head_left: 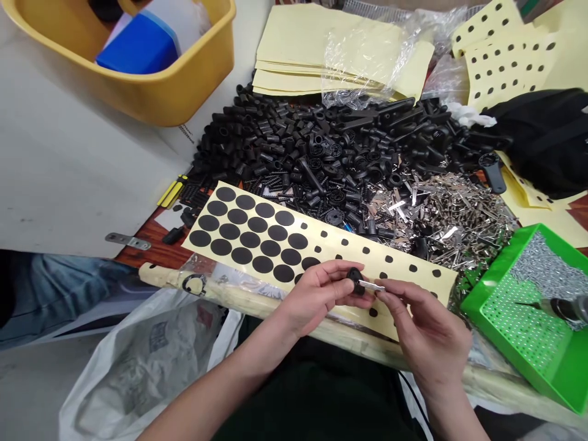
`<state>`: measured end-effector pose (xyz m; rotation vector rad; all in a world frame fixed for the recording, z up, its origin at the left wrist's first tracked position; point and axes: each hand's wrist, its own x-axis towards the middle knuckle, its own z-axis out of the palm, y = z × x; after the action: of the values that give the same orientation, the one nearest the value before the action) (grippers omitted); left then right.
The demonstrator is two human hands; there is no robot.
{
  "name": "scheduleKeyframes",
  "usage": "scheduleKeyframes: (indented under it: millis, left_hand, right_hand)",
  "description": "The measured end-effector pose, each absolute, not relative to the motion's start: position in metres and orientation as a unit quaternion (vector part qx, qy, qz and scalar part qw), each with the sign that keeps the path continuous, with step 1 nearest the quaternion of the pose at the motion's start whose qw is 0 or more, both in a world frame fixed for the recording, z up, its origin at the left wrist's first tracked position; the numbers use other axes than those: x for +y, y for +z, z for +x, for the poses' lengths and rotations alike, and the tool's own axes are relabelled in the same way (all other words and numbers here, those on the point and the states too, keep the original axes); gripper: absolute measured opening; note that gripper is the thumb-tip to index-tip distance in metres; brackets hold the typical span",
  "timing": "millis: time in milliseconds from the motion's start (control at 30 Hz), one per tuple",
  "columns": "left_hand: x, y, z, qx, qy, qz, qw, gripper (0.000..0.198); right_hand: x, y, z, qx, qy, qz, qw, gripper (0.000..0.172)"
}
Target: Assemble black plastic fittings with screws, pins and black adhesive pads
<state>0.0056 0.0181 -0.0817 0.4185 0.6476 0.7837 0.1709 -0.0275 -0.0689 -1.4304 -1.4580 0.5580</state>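
Note:
Over the front edge of the table, my left hand (316,294) grips a small round black plastic part (354,277) between thumb and fingers. My right hand (427,327) pinches a thin silvery metal strip (371,285), whose far end meets the black part. Whether the strip is inside the part or only touching it, I cannot tell. Beneath both hands lies a yellow backing sheet (331,245) with large black round stickers (250,239) on its left half and small dark holes on its right.
Behind the sheet spreads a heap of black plastic parts (285,135), with a pile of metal strips (450,208) at its right. A green basket (487,275) holds small screws (546,269) and a screwdriver (565,309). A yellow tub (184,92) stands back left. Yellow sheets (294,37) lie behind.

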Motion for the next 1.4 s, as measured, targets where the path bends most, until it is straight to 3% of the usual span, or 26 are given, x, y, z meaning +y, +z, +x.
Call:
scheduleKeyframes:
  millis: [533, 1400]
  left_hand:
    - [0.016, -0.087, 0.009, 0.325, 0.375, 0.236, 0.836, 0.035]
    - [0.014, -0.089, 0.011, 0.324, 0.385, 0.266, 0.822, 0.029]
  right_hand:
    - [-0.023, -0.071, 0.166, -0.581, 0.243, -0.616, 0.474, 0.007]
    - [-0.018, -0.07, 0.157, -0.587, 0.23, -0.626, 0.459, 0.006]
